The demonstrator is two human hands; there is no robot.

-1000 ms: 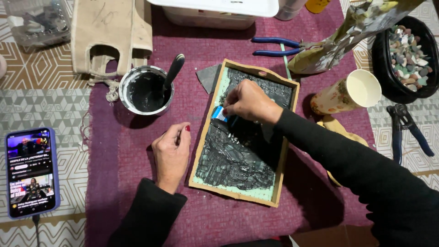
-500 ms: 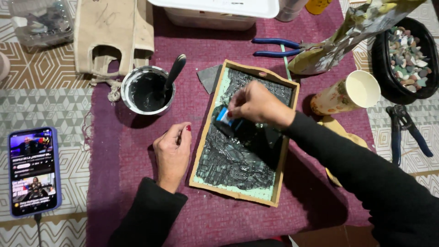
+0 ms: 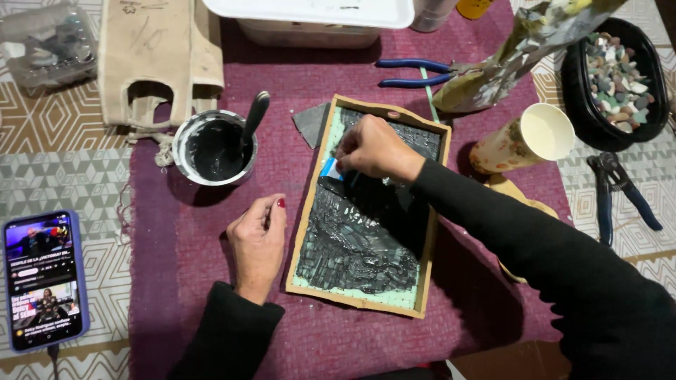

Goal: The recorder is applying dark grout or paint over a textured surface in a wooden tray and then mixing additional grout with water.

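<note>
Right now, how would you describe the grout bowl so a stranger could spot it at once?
On the purple cloth, look left of the wooden mosaic tray. The round metal bowl there holds black paste with a dark spoon standing in it, unlike the empty paper cup.

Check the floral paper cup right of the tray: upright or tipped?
Tipped. The floral paper cup lies on its side on the purple mat, its open mouth facing up-right; the pale inside looks empty.
</note>
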